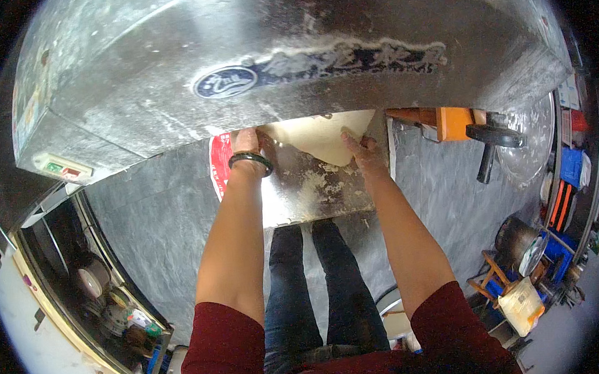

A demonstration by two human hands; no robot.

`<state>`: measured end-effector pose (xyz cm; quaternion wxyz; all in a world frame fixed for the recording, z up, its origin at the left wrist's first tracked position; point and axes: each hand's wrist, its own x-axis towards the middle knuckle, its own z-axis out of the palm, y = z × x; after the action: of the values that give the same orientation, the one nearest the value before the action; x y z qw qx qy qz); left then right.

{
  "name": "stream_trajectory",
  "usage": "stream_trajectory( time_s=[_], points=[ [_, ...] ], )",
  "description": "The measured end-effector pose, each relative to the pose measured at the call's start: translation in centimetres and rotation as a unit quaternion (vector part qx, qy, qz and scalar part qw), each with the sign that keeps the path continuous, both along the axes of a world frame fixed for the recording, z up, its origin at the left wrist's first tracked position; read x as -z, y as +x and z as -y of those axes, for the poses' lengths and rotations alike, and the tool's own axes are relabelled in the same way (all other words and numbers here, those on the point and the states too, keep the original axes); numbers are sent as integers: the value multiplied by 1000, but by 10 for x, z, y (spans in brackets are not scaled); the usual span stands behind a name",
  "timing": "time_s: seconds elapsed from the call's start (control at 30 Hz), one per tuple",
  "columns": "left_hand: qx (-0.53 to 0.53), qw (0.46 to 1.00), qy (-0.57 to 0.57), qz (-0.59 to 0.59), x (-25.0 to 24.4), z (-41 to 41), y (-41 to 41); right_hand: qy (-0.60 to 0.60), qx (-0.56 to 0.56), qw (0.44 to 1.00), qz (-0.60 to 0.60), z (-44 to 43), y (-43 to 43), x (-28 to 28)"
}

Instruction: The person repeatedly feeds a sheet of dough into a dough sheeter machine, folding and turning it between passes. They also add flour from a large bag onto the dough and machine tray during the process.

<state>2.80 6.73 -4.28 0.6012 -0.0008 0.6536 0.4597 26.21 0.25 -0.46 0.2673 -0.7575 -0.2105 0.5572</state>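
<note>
A pale, flat sheet of dough (322,138) comes down from under the front of a flour-dusted metal dough machine (319,24). Its lower end hangs over a metal tray (304,186) streaked with flour. My right hand (363,147) grips the sheet's right edge, fingers against the dough. At the sheet's left side is my left hand (247,140), a dark bangle (250,163) on its wrist. The machine's lower edge partly hides the left fingers, so their grip is unclear.
A green and red switch (64,168) sits on the machine's left corner. To the right are a black crank handwheel (496,136) and an orange block (454,123). A red printed bag (221,164) lies beside the tray. A wooden stool (493,272) and pots stand at right; crockery fills a left shelf.
</note>
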Motion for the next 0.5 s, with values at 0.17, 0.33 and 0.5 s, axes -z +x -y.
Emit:
stream_trajectory(
  time_s=[0.17, 0.33, 0.5],
  points=[
    [67, 986, -107, -111, -15, 10, 28, 22, 93, 992, -81, 52, 5, 20],
    [133, 988, -34, -74, -20, 115, 7, -22, 267, 952, -147, 111, -4, -33],
    [20, 977, -159, 141, -66, 205, 46, 14, 430, 827, -362, 168, 42, -58]
  ],
)
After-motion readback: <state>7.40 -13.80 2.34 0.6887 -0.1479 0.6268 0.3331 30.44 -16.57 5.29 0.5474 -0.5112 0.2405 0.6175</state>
